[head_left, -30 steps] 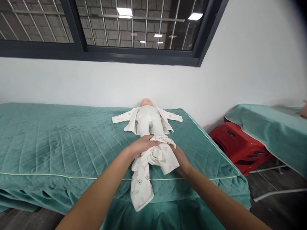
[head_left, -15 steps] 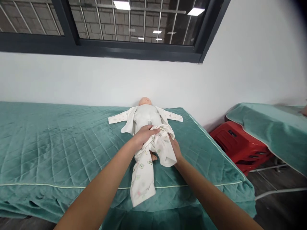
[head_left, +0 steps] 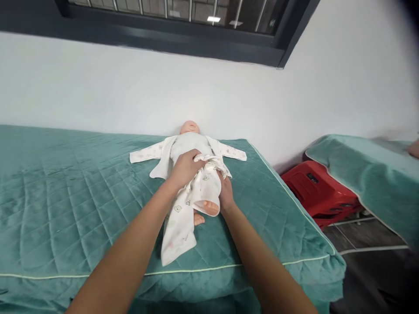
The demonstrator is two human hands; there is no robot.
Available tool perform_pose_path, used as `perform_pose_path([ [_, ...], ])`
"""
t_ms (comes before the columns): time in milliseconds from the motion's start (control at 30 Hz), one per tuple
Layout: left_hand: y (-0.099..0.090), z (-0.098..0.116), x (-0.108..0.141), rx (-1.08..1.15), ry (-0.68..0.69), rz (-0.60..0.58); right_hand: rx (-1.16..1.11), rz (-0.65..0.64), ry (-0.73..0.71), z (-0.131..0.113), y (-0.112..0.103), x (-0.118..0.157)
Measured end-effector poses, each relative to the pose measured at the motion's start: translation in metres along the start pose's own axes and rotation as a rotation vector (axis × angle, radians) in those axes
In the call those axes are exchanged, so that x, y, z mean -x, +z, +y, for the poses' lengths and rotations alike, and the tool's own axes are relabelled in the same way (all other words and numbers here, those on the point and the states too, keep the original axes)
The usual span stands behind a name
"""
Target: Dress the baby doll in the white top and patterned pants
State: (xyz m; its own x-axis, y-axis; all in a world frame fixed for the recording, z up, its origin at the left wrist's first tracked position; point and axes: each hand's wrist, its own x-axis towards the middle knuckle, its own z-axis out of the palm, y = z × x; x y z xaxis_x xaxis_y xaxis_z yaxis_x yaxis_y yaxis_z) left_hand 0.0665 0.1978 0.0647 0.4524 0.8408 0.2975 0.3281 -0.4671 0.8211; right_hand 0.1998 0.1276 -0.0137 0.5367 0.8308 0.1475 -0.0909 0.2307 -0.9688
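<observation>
A baby doll (head_left: 190, 127) lies on its back on the green quilted bed, head toward the wall. Its white body wears an open printed jacket (head_left: 233, 152) with both sleeves spread sideways. My left hand (head_left: 187, 168) is closed on the bunched waistband of white printed baby pants (head_left: 178, 231). At the other side of the same pants, my right hand (head_left: 225, 190) grips the cloth, its fingers partly hidden. One doll foot (head_left: 211, 206) shows in the opening of the right pant leg. The other foot (head_left: 198, 219) lies bare beside the left pant leg, which hangs flat.
The green quilted bed cover (head_left: 81, 196) spreads wide to the left, its piped edge near me. To the right are red plastic stools (head_left: 319, 189) under another green-covered bed (head_left: 369, 165), where part of another person's hand (head_left: 414, 149) shows. Behind is a white wall with a dark window frame (head_left: 163, 32).
A doll foot now shows at the right pant leg's opening, where only cloth showed before. Both hands keep hold of the pants. The view has tilted downward.
</observation>
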Motion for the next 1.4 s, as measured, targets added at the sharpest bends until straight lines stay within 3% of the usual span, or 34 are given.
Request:
perform_pose_path([
  [100, 0.011, -0.011, 0.001, -0.101, 0.023, 0.103, -0.111, -0.002, 0.120, -0.005, 0.002, 0.002],
  [200, 0.020, -0.021, 0.005, -0.065, -0.002, 0.149, -0.139, 0.012, 0.174, -0.006, 0.001, 0.001],
  [333, 0.015, -0.033, 0.008, 0.203, -0.081, 0.147, -0.089, 0.031, 0.124, 0.002, 0.000, -0.004],
  [567, -0.005, -0.043, 0.017, 0.769, -0.190, 0.016, 0.055, 0.085, 0.026, 0.005, 0.004, -0.016],
  [800, -0.006, -0.051, 0.018, 1.001, -0.193, 0.036, 0.086, 0.120, 0.084, -0.001, 0.002, -0.017],
  [1033, -0.006, -0.060, 0.013, 1.078, -0.209, 0.090, -0.072, 0.073, 0.068, 0.000, 0.003, -0.011],
  [1300, -0.006, -0.065, 0.011, 1.080, -0.250, 0.140, 0.288, -0.047, -0.311, -0.011, 0.004, 0.001],
  [1400, -0.006, -0.066, 0.010, 1.078, -0.236, 0.139, 0.366, -0.162, -0.367, -0.026, 0.007, -0.003],
])
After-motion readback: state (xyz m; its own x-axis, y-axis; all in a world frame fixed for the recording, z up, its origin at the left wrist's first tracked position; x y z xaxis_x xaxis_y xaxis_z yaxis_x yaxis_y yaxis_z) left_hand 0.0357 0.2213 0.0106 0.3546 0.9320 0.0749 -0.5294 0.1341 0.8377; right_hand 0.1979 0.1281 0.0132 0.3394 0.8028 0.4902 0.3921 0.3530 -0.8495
